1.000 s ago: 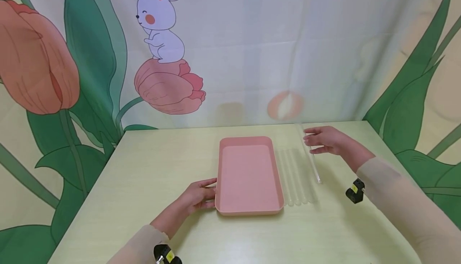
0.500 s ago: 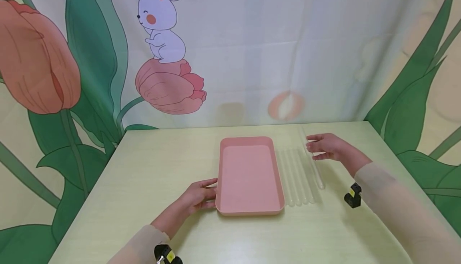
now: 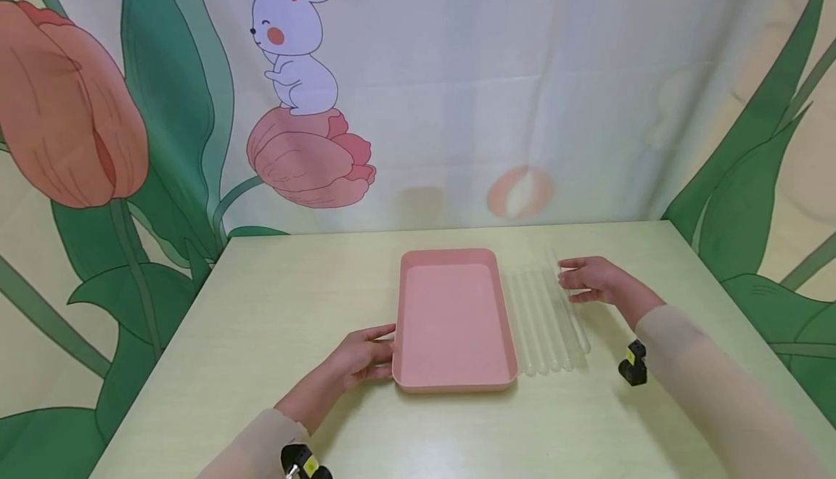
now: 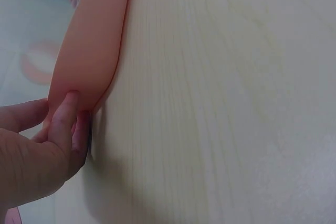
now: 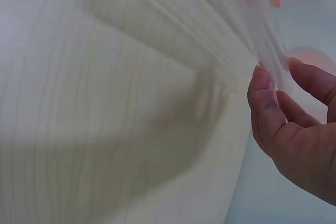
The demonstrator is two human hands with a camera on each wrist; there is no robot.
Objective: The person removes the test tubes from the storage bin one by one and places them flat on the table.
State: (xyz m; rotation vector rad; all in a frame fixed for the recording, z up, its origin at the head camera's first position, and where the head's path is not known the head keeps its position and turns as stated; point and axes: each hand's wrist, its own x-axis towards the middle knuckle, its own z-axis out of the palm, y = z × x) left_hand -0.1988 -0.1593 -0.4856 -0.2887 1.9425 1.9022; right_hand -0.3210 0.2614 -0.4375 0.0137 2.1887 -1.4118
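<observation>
My left hand (image 3: 358, 357) lies against the left side of a shallow pink tray (image 3: 455, 387), its fingertips touching the outer wall, as the left wrist view also shows on the tray's side (image 4: 89, 40). Right of the tray, my right hand (image 3: 596, 279) pinches a slender clear test tube (image 3: 578, 330) by its upper part, between thumb and fingers. Its near end is rounded. In the right wrist view the hand (image 5: 299, 119) has the tube between its fingertips, blurred. Several more clear tubes (image 3: 538, 326) lie side by side between the tray and that hand.
A pale wooden table (image 3: 307, 283) carries everything. Behind it hangs a curtain (image 3: 444, 101) printed with a rabbit and tulips. Black wrist cameras sit on the left sleeve (image 3: 251, 443) and the right sleeve (image 3: 705, 385).
My right hand has brought the test tube down and toward me, closer beside the row of tubes. My left hand and the tray stay where they were.
</observation>
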